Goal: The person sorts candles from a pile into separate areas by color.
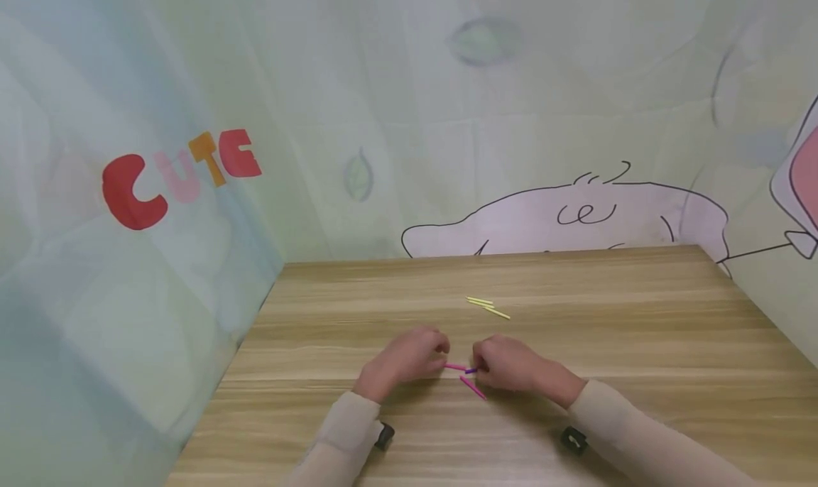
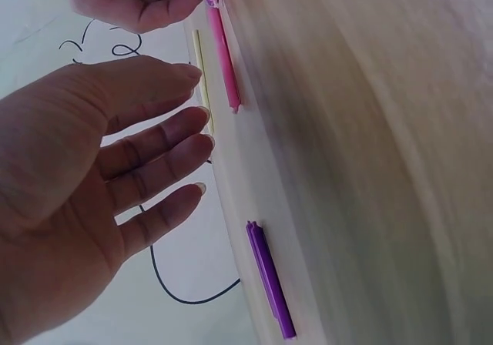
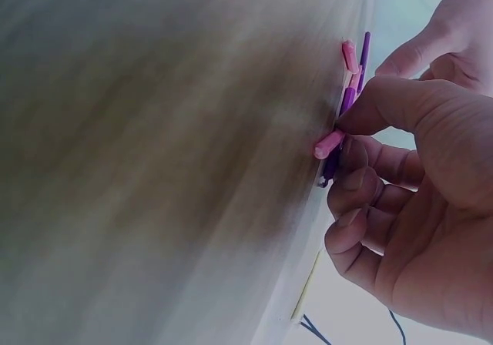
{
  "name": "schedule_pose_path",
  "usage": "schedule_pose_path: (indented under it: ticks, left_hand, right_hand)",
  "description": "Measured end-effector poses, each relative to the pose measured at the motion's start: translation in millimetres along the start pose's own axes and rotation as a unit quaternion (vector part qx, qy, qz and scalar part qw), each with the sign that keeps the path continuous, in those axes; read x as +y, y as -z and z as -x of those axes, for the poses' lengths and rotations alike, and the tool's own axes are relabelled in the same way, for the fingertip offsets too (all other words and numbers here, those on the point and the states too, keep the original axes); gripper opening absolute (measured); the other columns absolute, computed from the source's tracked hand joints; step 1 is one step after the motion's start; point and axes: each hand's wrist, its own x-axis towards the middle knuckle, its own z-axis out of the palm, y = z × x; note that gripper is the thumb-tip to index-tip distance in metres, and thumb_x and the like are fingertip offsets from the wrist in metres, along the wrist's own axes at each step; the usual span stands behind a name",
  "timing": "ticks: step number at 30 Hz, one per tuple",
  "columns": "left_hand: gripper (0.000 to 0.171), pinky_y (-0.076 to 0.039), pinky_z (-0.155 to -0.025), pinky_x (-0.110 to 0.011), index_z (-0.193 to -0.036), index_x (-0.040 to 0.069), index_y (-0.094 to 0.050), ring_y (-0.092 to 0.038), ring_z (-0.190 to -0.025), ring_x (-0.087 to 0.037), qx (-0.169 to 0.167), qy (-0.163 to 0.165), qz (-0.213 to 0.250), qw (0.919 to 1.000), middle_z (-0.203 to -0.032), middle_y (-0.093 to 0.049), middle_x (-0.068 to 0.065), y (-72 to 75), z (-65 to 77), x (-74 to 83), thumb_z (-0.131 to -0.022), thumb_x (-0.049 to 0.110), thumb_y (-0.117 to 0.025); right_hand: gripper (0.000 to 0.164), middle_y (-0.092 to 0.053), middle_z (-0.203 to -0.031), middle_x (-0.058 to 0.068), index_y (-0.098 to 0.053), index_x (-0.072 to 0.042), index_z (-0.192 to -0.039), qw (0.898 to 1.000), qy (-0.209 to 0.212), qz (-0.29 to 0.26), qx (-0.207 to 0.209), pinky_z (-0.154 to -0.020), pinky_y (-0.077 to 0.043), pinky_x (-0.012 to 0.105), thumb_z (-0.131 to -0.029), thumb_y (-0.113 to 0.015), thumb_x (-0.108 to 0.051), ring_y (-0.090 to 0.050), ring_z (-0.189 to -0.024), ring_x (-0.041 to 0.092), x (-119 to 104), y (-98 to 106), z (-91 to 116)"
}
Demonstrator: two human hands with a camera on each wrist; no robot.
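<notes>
My right hand (image 1: 511, 363) pinches a short purple plastic stick (image 3: 332, 164) between thumb and fingertips, low over the table. One end of a pink stick (image 3: 327, 145) shows right beside the thumb. Between the hands lies another pink stick (image 1: 455, 366), its right end close to the purple one. Nearer to me, a pink stick (image 1: 473, 387) lies slanted. My left hand (image 2: 108, 152) hovers beside the sticks with its fingers loosely extended and nothing between them. Below its fingertips in the left wrist view, a second purple stick (image 2: 271, 282) rests on the table.
Several yellow sticks (image 1: 488, 306) lie together farther back on the wood-grain table (image 1: 319, 316). Behind the table's far edge hangs a printed cloth backdrop (image 1: 383, 118), which continues down the left side.
</notes>
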Motion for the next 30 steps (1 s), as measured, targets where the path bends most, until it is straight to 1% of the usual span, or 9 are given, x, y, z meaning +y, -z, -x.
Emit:
schedule_pose_path:
  ticks: [7,10,13,16,20,24,27,30]
  left_hand:
    - [0.014,-0.052,-0.082,-0.028,-0.103,0.009,-0.073,-0.064,-0.091,-0.014,-0.005,-0.007,-0.005,1.0000,-0.098,-0.070,-0.001,-1.2,-5.1,5.7,-0.090,0.014,-0.070]
    - [0.012,-0.051,-0.079,-0.026,-0.100,0.009,-0.074,-0.062,-0.087,-0.012,-0.007,-0.020,-0.004,0.9998,-0.094,-0.069,0.001,-1.7,-7.6,7.8,-0.090,0.013,-0.070]
    - [0.007,-0.049,-0.075,-0.024,-0.094,0.009,-0.073,-0.058,-0.080,-0.009,-0.007,-0.035,-0.005,0.9994,-0.088,-0.067,0.004,-3.7,-9.9,9.4,-0.088,0.011,-0.070]
    - [0.001,-0.047,-0.070,-0.023,-0.088,0.011,-0.071,-0.054,-0.074,-0.009,-0.005,-0.044,-0.008,0.9990,-0.082,-0.063,0.005,-5.6,-11.3,11.6,-0.087,0.010,-0.070]
    - [0.006,-0.048,-0.073,-0.023,-0.094,0.011,-0.072,-0.057,-0.078,-0.009,-0.006,-0.046,-0.006,0.9989,-0.087,-0.065,0.004,-7.9,-12.7,15.2,-0.088,0.011,-0.070]
    - [0.014,-0.050,-0.080,-0.023,-0.104,0.009,-0.073,-0.061,-0.087,-0.010,-0.014,-0.042,0.001,0.9990,-0.097,-0.068,0.001,-10.7,-14.4,17.8,-0.090,0.013,-0.069]
    - [0.014,-0.050,-0.079,-0.022,-0.103,0.009,-0.072,-0.061,-0.086,-0.009,-0.014,-0.044,0.002,0.9990,-0.097,-0.069,0.001,-12.2,-15.5,19.1,-0.090,0.013,-0.070]
    - [0.011,-0.049,-0.074,-0.022,-0.099,0.009,-0.072,-0.058,-0.080,-0.008,-0.004,-0.055,-0.006,0.9984,-0.093,-0.068,0.001,-14.2,-16.4,19.4,-0.089,0.012,-0.070]
  right_hand:
    - [0.006,-0.053,-0.066,-0.010,-0.066,-0.011,-0.077,1.000,0.003,0.000,0.001,-0.053,-0.042,0.025,-0.076,-0.071,-0.009,-0.046,-0.058,0.006,2.6,-1.2,-0.1]
    - [0.007,-0.053,-0.065,-0.010,-0.065,-0.012,-0.076,1.000,0.008,-0.003,0.004,-0.052,-0.041,0.025,-0.076,-0.071,-0.009,-0.046,-0.057,0.006,3.4,-1.5,-0.2]
    - [0.008,-0.053,-0.065,-0.010,-0.064,-0.012,-0.075,1.000,0.009,0.000,0.006,-0.052,-0.041,0.025,-0.076,-0.071,-0.009,-0.046,-0.057,0.006,4.4,-2.3,-0.5]
    - [0.009,-0.052,-0.065,-0.011,-0.063,-0.013,-0.075,1.000,0.011,0.007,0.009,-0.052,-0.041,0.025,-0.076,-0.072,-0.010,-0.045,-0.057,0.006,5.7,-4.0,-1.3]
    - [0.014,-0.051,-0.064,-0.011,-0.061,-0.015,-0.073,1.000,0.017,0.010,0.014,-0.052,-0.040,0.026,-0.076,-0.073,-0.009,-0.044,-0.057,0.006,6.6,-5.2,-1.5]
    - [0.011,-0.052,-0.065,-0.010,-0.063,-0.013,-0.074,1.000,0.024,0.007,0.015,-0.053,-0.041,0.026,-0.075,-0.073,-0.008,-0.045,-0.057,0.006,7.0,-5.0,-1.5]
    - [0.011,-0.052,-0.065,-0.010,-0.063,-0.013,-0.074,0.999,0.028,0.005,0.014,-0.053,-0.041,0.026,-0.075,-0.073,-0.009,-0.045,-0.057,0.006,7.0,-4.8,-1.6]
    - [0.014,-0.050,-0.063,-0.011,-0.060,-0.015,-0.072,1.000,0.028,0.004,0.013,-0.051,-0.039,0.025,-0.075,-0.073,-0.009,-0.043,-0.056,0.005,6.7,-4.9,-2.1]
